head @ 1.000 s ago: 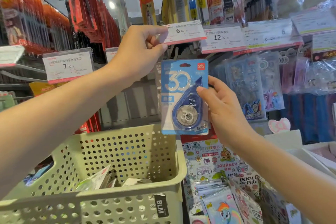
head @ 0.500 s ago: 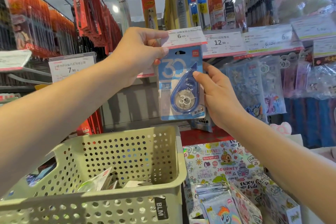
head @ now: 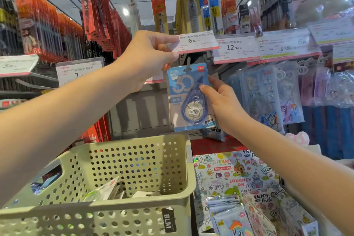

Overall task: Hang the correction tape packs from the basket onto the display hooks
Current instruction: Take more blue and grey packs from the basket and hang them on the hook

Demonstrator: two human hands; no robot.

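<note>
Head view, and the right hand (head: 223,104) has the blue cardboard correction tape pack (head: 188,97) pinched along its right edge, thumb laid across the clear blister front, fingers tucked behind the card. The pack hangs upright, its top slot right at the grey metal display hook (head: 188,63) that pokes out just under the price tag; whether the hook is fully through the slot, I cannot tell. Up above, the left hand (head: 147,57) pinches the left end of the white 6.00 price label (head: 195,42), thumb beneath, fingers curled on top, tipping it up off the pack. Next label to the right reads 12.90 (head: 234,49). Below the arms sits the beige perforated plastic basket (head: 138,165), with more packs lying loose in its bottom, too jumbled to count. Left of the action, rows of red carded pens (head: 95,9) hang from long hooks. Right of the pack, clear sleeves with cartoon pony prints (head: 268,97) hang in a row.
</note>
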